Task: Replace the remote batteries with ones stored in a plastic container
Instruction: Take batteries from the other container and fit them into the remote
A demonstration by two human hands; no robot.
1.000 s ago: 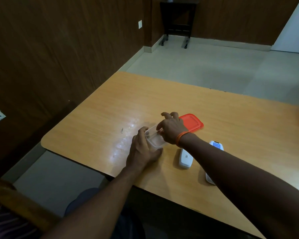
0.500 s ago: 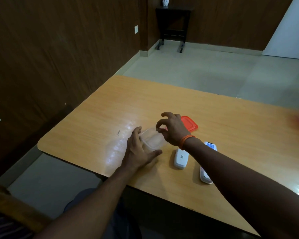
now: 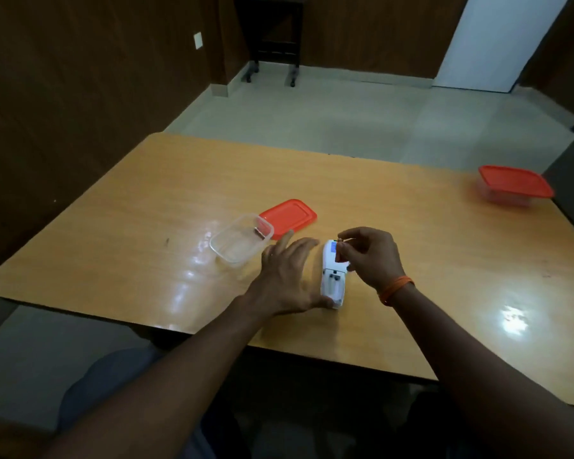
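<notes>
White plastic remote (image 3: 334, 274) lies on the tabletop (image 3: 444, 260), back up, with its battery bay uncovered at the near end. The left hand (image 3: 290, 276) rests beside it on the left, fingers spread and loose, thumb touching the remote's near end. The right hand (image 3: 370, 256) hovers over the far end of the remote, fingertips pinched on a small item, apparently a battery (image 3: 340, 240), too small to confirm. A clear plastic container (image 3: 241, 239) stands open just left of the hands, holding a small dark object. Its red lid (image 3: 289, 217) lies flat just beyond it. A second container with red lid (image 3: 514, 187) sits far right, well apart.
</notes>
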